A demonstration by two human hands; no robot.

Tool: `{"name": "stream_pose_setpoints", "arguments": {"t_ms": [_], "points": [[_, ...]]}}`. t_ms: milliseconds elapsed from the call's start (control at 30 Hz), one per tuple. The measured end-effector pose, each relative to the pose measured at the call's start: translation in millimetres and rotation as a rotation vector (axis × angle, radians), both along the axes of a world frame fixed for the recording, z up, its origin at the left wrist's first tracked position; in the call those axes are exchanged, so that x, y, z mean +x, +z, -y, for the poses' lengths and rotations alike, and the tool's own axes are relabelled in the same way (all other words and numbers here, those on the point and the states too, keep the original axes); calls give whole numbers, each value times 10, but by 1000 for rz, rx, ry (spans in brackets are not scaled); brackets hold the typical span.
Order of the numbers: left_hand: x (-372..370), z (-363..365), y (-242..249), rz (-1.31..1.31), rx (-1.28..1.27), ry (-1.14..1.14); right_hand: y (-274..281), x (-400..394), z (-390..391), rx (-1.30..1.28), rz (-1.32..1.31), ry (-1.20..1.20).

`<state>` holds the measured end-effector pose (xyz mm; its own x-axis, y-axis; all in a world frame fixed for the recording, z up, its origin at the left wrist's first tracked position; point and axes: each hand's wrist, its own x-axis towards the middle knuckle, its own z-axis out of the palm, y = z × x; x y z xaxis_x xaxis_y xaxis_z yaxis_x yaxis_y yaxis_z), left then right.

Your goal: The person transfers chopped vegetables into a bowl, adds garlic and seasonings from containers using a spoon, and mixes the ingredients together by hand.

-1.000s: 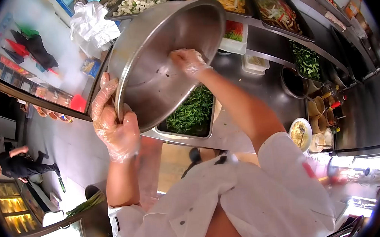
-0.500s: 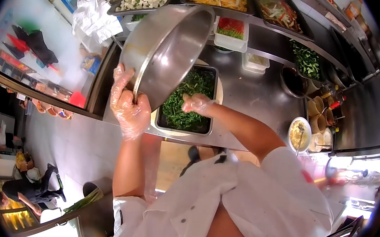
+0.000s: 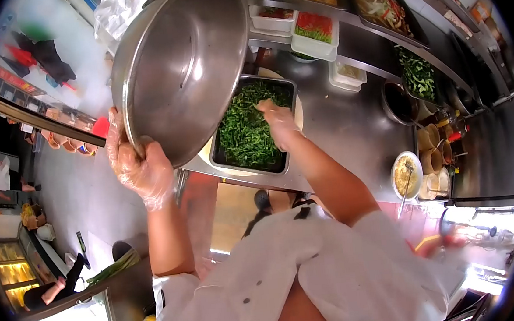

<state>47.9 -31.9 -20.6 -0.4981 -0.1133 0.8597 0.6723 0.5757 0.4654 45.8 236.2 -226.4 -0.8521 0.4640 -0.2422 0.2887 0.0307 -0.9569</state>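
Note:
My left hand (image 3: 142, 170), in a clear plastic glove, grips the rim of a large metal basin (image 3: 173, 113). The basin is tilted, its open side facing right, with a few dark bits on its inner wall. To the right of it, a rectangular metal tray (image 3: 294, 99) is filled with chopped greens (image 3: 246, 137). My right hand (image 3: 279, 122), also gloved, is at the upper right part of the greens. Its fingers are curled together with the tips toward the greens; whether they pinch any cannot be made out.
A pale round board (image 3: 299, 117) lies under the tray on the steel counter (image 3: 340, 135). White tubs of cut vegetables (image 3: 316, 36) and trays of food line the shelf. At right stand a bowl with a spoon (image 3: 406, 175) and a pot of dark liquid (image 3: 398, 105).
My left hand has moved left with the basin, which now opens more toward me. My right hand has shifted up and slightly right over the greens.

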Motion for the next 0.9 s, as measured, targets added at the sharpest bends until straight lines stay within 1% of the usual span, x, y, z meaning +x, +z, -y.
{"name": "stream_pose_setpoints", "arguments": {"t_ms": [33,67,100,167,200,233,300,367,433,500,567,600,633,667,700,767,833,867,900], "points": [[39,41,-49,56,54,5,-12,14,-82,-164,-49,-29],[28,113,-170,101,114,-42,-23,66,-195,-332,-87,-69],[48,76,-195,180,254,-112,41,68,-341,-488,-148,-102],[99,-107,-213,320,549,-248,457,256,-558,-752,-364,-142],[187,-263,-160,361,586,-263,605,418,-637,-890,-461,-159],[223,-387,-232,494,744,-302,671,556,-769,-918,-504,-147],[283,-638,-513,565,684,-410,771,848,-1075,-971,-590,-116],[421,-1054,-770,878,920,-634,833,1163,-1292,-896,-515,-195],[480,-1633,-1325,895,855,-707,809,1457,-1523,-812,-453,-264],[720,-2150,-1418,912,491,-586,619,1741,-1746,-730,-399,-331],[789,-2670,-2198,876,209,-495,606,2067,-1800,-708,-275,-432],[877,-2896,-2317,1126,406,-536,564,2254,-1820,-700,-208,-483],[959,-3109,-2424,1370,609,-573,431,2449,-1918,-705,-195,-490],[1039,-3268,-2630,1358,601,-505,226,2653,-2044,-715,-183,-501],[1092,-3307,-2661,1456,553,-439,78,2839,-2139,-727,-172,-516],[1163,-3356,-2653,1645,447,-304,-85,3170,-2218,-314,-102,-438],[1113,-3183,-2464,1714,-180,-440,-188,3366,-2356,-311,-60,-466],[1088,-3008,-2412,1718,-497,-499,-239,3435,-2454,-519,-49,-540],[1115,-2776,-2618,1316,-587,-551,-289,3502,-2540,-727,-33,-611]]}}
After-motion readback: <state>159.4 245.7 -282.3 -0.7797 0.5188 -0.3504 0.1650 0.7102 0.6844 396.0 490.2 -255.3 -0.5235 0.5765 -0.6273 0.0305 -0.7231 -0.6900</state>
